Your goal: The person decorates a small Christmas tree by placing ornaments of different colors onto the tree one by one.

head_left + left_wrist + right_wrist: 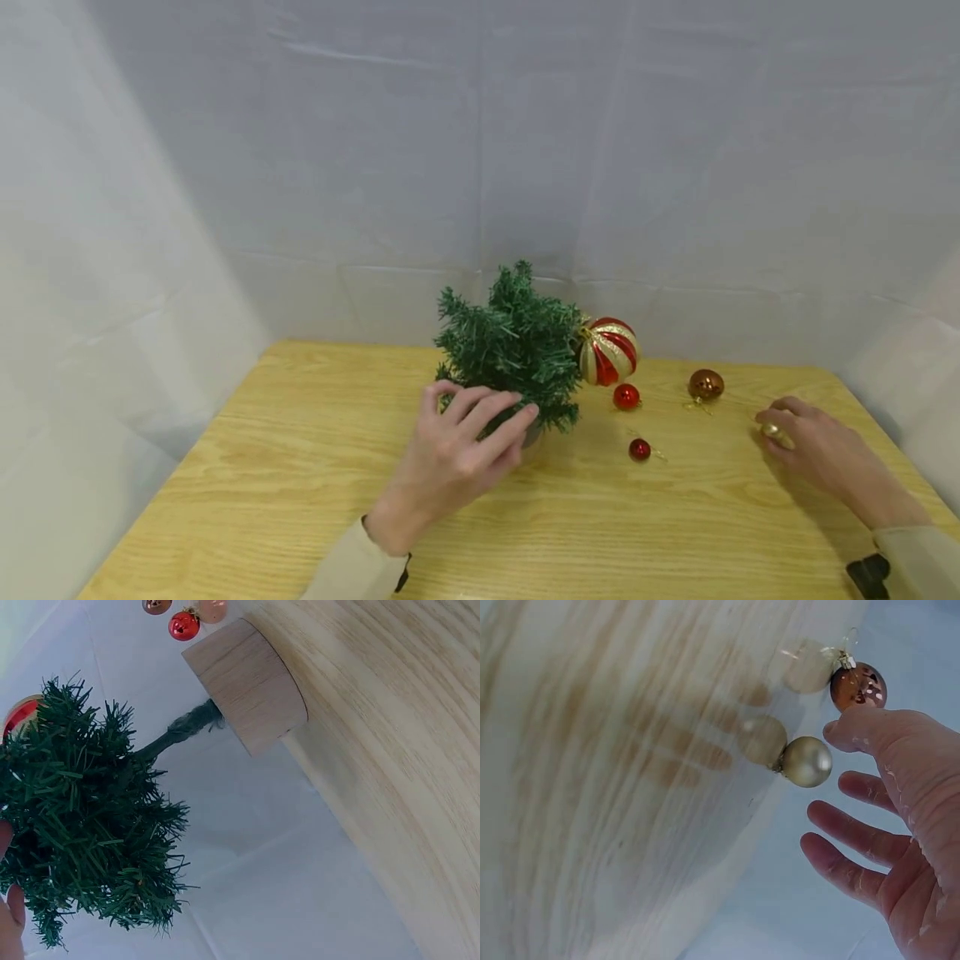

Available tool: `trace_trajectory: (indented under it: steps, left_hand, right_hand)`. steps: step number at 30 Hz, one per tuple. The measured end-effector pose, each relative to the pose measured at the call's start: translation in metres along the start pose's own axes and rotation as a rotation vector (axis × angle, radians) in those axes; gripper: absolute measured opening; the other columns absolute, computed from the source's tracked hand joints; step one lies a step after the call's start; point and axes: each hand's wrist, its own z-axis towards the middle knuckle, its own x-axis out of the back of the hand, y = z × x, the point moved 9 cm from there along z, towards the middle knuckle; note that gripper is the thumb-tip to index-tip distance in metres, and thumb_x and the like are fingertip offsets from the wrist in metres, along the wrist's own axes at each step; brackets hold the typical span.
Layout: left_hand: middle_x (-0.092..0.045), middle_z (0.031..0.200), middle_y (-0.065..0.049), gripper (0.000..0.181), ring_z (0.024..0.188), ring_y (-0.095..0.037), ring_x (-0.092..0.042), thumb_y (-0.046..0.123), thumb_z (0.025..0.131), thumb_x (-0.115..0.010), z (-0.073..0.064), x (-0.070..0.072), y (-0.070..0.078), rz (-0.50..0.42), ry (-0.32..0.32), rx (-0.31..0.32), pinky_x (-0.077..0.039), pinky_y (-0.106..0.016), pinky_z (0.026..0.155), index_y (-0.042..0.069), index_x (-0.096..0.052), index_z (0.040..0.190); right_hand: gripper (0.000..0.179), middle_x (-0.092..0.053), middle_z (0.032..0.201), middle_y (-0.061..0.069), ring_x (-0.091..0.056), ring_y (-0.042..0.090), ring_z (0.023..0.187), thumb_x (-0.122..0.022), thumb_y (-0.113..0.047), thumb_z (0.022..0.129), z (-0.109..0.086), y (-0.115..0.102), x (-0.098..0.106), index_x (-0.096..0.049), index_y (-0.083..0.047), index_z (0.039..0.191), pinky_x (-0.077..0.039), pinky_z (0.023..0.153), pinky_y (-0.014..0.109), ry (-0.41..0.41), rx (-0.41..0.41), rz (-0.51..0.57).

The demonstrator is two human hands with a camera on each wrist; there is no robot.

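Note:
A small green artificial Christmas tree [517, 342] stands upright on the table; the left wrist view shows its round wooden base [251, 686]. My left hand [465, 446] is at the tree's near side, its loosely bent fingers against the lower branches. On the tree's right side is a large red-and-gold striped bauble [611, 352]. Over at the right, my right hand [825, 450] is around a small gold bauble [808, 761] on the table. Its fingers [847, 866] are spread, with a gap to the bauble in the right wrist view.
A brown bauble [706, 384] lies left of my right hand. Two small red baubles, one bright [626, 397] and one darker [640, 450], lie between the tree and that hand. White sheeting [375, 167] hangs behind the wooden table [285, 467].

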Motion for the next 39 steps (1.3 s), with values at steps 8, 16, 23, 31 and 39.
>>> trace_trajectory:
  steps: [8, 16, 23, 31, 39]
  left_hand:
    - [-0.074, 0.108, 0.002, 0.026, 0.092, -0.019, -0.066, 0.023, 0.096, -0.059, -0.006, -0.007, -0.011, -0.105, 0.038, -0.06, -0.049, -0.046, 0.084, 0.023, -0.076, 0.116]
    - [-0.073, 0.112, 0.0, 0.029, 0.094, -0.019, -0.066, 0.025, 0.097, -0.057, -0.008, -0.01, -0.014, -0.153, 0.054, -0.083, -0.048, -0.047, 0.085, 0.023, -0.075, 0.119]
    - [-0.072, 0.112, -0.002, 0.028, 0.093, -0.02, -0.065, 0.026, 0.096, -0.06, -0.012, -0.006, -0.022, -0.229, 0.144, -0.076, -0.048, -0.047, 0.083, 0.021, -0.076, 0.119]
    - [-0.072, 0.113, -0.005, 0.035, 0.095, -0.021, -0.065, 0.027, 0.093, -0.063, -0.018, 0.001, -0.031, -0.289, 0.2, -0.081, -0.048, -0.047, 0.081, 0.017, -0.072, 0.126]
    - [-0.072, 0.114, -0.005, 0.036, 0.101, -0.027, -0.066, 0.028, 0.092, -0.063, -0.02, 0.003, -0.039, -0.287, 0.215, -0.055, -0.045, -0.051, 0.083, 0.015, -0.073, 0.125]
  right_hand:
    - [0.023, -0.066, 0.109, 0.023, -0.069, 0.027, 0.078, -0.079, -0.008, 0.085, -0.034, -0.011, -0.001, -0.073, -0.001, 0.106, -0.058, 0.062, 0.042, -0.094, -0.19, 0.01]
    - [0.017, -0.067, 0.107, 0.018, -0.069, 0.023, 0.079, -0.076, -0.006, 0.087, -0.051, -0.018, -0.006, -0.074, -0.002, 0.104, -0.059, 0.066, 0.039, -0.133, -0.262, 0.031]
    - [0.015, -0.066, 0.102, 0.012, -0.069, 0.016, 0.074, -0.078, -0.004, 0.084, -0.062, -0.028, -0.004, -0.075, -0.004, 0.098, -0.058, 0.063, 0.029, -0.084, -0.274, 0.013]
    - [0.026, -0.064, 0.099, 0.014, -0.059, 0.006, 0.067, -0.084, 0.004, 0.072, -0.065, -0.043, 0.019, -0.075, -0.005, 0.095, -0.046, 0.054, 0.023, 0.118, -0.223, -0.023]
    - [0.035, -0.065, 0.096, 0.008, -0.061, 0.006, 0.072, -0.081, 0.012, 0.066, -0.063, -0.055, 0.04, -0.076, -0.008, 0.094, -0.049, 0.053, 0.023, 0.266, -0.165, -0.017]
